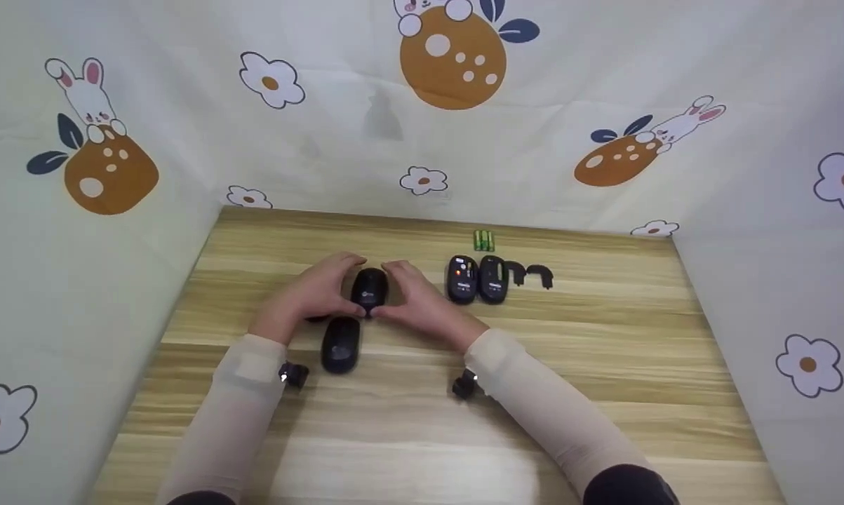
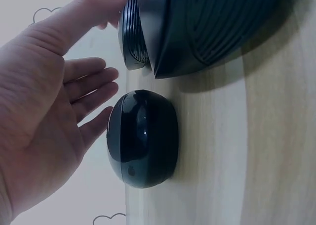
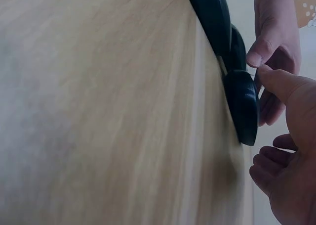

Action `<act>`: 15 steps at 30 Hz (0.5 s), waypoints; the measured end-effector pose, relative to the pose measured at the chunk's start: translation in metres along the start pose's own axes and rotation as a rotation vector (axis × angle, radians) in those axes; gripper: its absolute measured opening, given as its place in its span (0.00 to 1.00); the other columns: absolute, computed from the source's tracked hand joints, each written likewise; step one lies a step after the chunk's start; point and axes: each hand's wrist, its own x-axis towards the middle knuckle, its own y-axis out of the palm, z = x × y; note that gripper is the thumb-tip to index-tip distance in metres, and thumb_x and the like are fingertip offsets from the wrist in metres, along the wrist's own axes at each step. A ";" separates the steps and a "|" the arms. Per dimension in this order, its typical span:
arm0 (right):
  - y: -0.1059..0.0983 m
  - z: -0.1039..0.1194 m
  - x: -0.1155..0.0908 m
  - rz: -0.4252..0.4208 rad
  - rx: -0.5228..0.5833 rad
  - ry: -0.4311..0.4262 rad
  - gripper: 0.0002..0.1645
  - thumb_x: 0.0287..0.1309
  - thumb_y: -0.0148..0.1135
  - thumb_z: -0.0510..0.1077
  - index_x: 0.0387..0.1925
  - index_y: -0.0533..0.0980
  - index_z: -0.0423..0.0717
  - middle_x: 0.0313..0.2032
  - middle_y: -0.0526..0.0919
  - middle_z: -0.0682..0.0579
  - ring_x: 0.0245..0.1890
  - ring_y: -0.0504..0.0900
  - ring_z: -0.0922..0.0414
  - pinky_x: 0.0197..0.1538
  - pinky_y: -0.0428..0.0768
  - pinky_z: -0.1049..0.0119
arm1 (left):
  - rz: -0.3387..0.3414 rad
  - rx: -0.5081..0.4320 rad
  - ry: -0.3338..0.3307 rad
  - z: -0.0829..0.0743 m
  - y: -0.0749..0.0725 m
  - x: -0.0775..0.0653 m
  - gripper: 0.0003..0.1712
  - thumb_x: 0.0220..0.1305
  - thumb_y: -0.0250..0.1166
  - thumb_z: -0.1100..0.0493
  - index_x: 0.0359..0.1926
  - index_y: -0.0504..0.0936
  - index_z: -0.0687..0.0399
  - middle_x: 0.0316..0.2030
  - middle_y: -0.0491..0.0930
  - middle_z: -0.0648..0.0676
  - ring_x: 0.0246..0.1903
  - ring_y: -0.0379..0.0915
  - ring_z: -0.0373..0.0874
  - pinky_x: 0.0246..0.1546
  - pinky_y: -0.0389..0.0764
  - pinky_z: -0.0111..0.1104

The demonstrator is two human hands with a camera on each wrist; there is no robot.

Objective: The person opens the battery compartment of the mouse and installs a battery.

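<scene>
My left hand (image 1: 316, 286) and right hand (image 1: 425, 303) frame a black computer mouse (image 1: 370, 286) from both sides. Both thumb tips meet at its near end, while the other fingers reach toward its far end without closing round it. In the left wrist view, the left thumb (image 2: 86, 15) lies right at that mouse's grooved side (image 2: 132, 34). A second mouse (image 1: 341, 345) rests nearer the body. A third mouse (image 2: 143, 138) sits beneath the left hand, mostly hidden in the head view. In the right wrist view, the right thumb (image 3: 281, 81) overlaps the left thumb tip.
To the right lie two upturned mice, one (image 1: 462, 280) with a small red light, the other (image 1: 493, 280) beside it. Two curved black covers (image 1: 539, 273) lie further right. Several green batteries (image 1: 484, 240) are behind them. Patterned cloth walls (image 1: 337, 147) border the wooden table (image 1: 604, 351).
</scene>
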 end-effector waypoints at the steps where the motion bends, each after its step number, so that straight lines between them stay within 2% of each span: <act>1: 0.001 0.000 0.001 0.006 0.003 -0.010 0.56 0.65 0.81 0.58 0.82 0.65 0.40 0.78 0.70 0.43 0.78 0.70 0.47 0.83 0.64 0.55 | 0.006 -0.001 -0.005 0.000 0.000 0.000 0.59 0.54 0.87 0.50 0.81 0.68 0.65 0.76 0.72 0.65 0.76 0.68 0.63 0.80 0.66 0.57; 7: 0.007 0.001 0.008 0.042 -0.002 -0.013 0.57 0.62 0.84 0.55 0.82 0.65 0.38 0.78 0.68 0.41 0.79 0.69 0.45 0.83 0.63 0.56 | 0.027 0.004 -0.017 0.001 0.003 0.001 0.57 0.54 0.87 0.53 0.79 0.69 0.66 0.75 0.72 0.67 0.75 0.68 0.64 0.80 0.66 0.56; 11: 0.009 0.001 0.012 0.048 -0.032 -0.021 0.58 0.60 0.85 0.53 0.81 0.66 0.35 0.78 0.67 0.37 0.79 0.67 0.42 0.84 0.63 0.54 | 0.024 0.010 0.017 0.003 0.006 0.003 0.52 0.53 0.88 0.55 0.75 0.74 0.65 0.71 0.76 0.66 0.72 0.71 0.63 0.78 0.69 0.56; 15: 0.011 0.001 0.015 0.040 -0.056 -0.042 0.57 0.58 0.86 0.52 0.80 0.67 0.36 0.75 0.70 0.37 0.77 0.68 0.43 0.82 0.65 0.54 | 0.016 0.010 0.045 0.004 0.008 0.005 0.49 0.52 0.89 0.56 0.72 0.78 0.63 0.68 0.80 0.64 0.69 0.74 0.62 0.76 0.71 0.55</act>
